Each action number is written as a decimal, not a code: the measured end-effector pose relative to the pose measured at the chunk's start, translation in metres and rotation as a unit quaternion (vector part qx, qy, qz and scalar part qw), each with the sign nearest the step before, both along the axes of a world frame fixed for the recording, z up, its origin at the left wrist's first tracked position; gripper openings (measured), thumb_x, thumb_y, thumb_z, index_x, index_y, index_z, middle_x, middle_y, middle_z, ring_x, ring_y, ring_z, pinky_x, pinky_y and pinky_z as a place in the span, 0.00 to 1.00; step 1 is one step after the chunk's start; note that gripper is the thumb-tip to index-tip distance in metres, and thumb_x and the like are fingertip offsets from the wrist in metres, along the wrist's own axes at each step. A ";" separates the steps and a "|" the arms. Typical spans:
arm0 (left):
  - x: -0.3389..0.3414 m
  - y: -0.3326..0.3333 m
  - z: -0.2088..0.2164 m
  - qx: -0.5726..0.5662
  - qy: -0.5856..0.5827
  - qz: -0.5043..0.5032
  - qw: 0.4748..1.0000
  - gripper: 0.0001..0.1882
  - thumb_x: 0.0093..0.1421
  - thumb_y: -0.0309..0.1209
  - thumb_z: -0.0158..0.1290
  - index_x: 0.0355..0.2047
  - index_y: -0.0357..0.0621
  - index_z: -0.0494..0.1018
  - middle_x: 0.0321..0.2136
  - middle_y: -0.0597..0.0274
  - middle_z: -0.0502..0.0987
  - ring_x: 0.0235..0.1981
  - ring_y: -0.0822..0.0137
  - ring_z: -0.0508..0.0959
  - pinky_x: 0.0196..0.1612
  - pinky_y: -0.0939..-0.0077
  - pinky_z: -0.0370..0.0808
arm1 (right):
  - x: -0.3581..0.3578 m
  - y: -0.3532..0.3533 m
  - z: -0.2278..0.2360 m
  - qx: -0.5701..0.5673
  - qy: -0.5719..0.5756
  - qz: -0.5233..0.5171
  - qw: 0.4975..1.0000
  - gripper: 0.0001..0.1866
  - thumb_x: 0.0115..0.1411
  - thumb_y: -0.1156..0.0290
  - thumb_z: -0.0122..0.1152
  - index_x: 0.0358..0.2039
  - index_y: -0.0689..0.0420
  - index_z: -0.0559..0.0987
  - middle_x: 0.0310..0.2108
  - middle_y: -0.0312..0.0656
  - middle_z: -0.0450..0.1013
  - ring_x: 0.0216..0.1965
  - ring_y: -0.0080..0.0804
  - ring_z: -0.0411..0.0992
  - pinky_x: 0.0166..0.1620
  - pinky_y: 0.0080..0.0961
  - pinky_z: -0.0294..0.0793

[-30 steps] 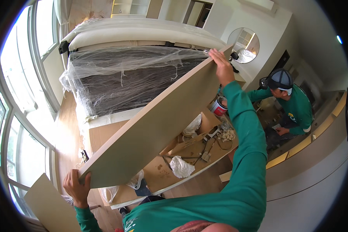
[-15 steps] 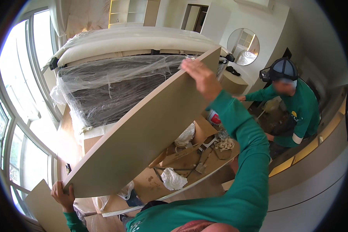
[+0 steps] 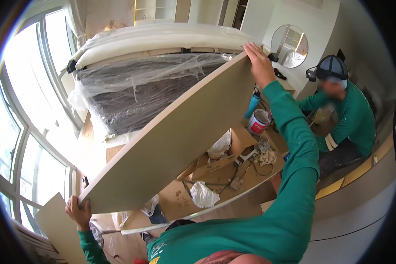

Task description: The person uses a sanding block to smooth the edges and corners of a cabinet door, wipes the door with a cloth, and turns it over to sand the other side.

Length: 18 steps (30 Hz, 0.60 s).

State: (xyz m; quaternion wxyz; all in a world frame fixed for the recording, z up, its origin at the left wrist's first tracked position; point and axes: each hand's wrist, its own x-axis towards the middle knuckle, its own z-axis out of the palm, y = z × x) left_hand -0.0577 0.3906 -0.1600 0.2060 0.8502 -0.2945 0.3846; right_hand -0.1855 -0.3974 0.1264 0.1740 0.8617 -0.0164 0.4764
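A long beige flat panel (image 3: 180, 136) is held up on edge in front of me, slanting from low left to high right. At its lower left corner my left hand (image 3: 78, 213) grips the end, thumb on the near face. My right hand (image 3: 260, 64) is closed over the upper right end, fingers across its top edge. Below and behind the panel stands a table (image 3: 171, 207) bearing an open cardboard box (image 3: 242, 145), a crumpled white plastic bag (image 3: 204, 195), a paint can (image 3: 259, 122) and a blue bottle (image 3: 253, 103).
A co-worker (image 3: 350, 119) in a green top crouches at the right. Beyond the panel is a bed (image 3: 163, 42) with a plastic-wrapped dark base (image 3: 141, 94). Windows (image 3: 31, 110) line the left side. Another board (image 3: 59, 224) leans at lower left. A round mirror (image 3: 289, 46) hangs on the wall.
The panel's right end and my right hand have shifted right, with the fingers now wrapped over the edge. More of the paint can and bottle shows. The co-worker's arm has drawn back.
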 end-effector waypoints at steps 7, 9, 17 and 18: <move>0.004 -0.018 0.011 -0.007 0.014 -0.021 1.000 0.24 0.61 0.48 0.65 0.29 0.41 0.69 0.23 0.48 0.70 0.24 0.42 0.73 0.29 0.54 0.68 | 0.015 0.308 -0.131 -0.002 0.086 0.196 0.977 0.27 0.65 0.73 0.54 0.63 0.69 0.77 0.65 0.59 0.74 0.72 0.53 0.68 0.76 0.52 0.63; 0.001 -0.019 0.017 -0.004 0.026 -0.022 0.999 0.22 0.60 0.45 0.67 0.29 0.41 0.69 0.23 0.49 0.70 0.24 0.43 0.73 0.29 0.54 0.69 | 0.017 0.408 -0.184 0.001 0.117 0.322 0.940 0.26 0.65 0.72 0.56 0.62 0.67 0.79 0.65 0.56 0.75 0.71 0.48 0.70 0.76 0.46 0.64; -0.010 -0.016 0.022 -0.014 0.101 -0.014 0.995 0.17 0.65 0.40 0.66 0.46 0.44 0.77 0.35 0.53 0.81 0.35 0.48 0.82 0.39 0.56 0.77 | -0.019 0.497 -0.321 0.308 0.321 0.502 0.742 0.24 0.63 0.78 0.59 0.61 0.57 0.81 0.61 0.47 0.79 0.67 0.46 0.73 0.72 0.41 0.69; -0.017 -0.019 0.027 -0.035 0.097 -0.022 0.994 0.18 0.65 0.40 0.65 0.50 0.45 0.78 0.39 0.53 0.83 0.38 0.50 0.83 0.41 0.56 0.78 | -0.025 0.480 -0.349 0.385 0.344 0.431 0.740 0.25 0.62 0.79 0.57 0.61 0.58 0.81 0.61 0.48 0.79 0.66 0.48 0.73 0.72 0.41 0.69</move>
